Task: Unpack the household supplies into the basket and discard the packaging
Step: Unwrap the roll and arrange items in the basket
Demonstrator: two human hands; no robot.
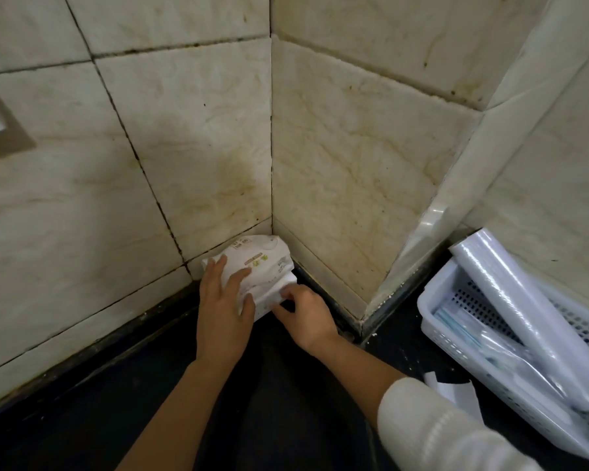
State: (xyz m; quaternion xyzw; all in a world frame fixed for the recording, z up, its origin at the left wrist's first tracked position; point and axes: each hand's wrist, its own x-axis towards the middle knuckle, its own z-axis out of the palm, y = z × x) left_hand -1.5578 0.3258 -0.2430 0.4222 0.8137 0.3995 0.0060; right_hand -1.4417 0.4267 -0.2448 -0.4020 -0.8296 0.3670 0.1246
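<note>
A crumpled white package [267,263] with small printed labels lies in the corner where the two tiled walls meet the dark counter. My left hand [223,300] rests flat on its left side with fingers spread. My right hand [305,316] pinches its lower right edge. At the right stands a white perforated plastic basket [436,321]. Inside it leans a long white roll in clear wrap [524,314], and flat clear-wrapped packs [480,348] lie below it.
Torn white paper scraps [456,390] lie on the dark counter [286,419] beside the basket's front corner. Stained beige wall tiles close off the left and back. A tiled pillar edge [432,232] juts out between the corner and the basket.
</note>
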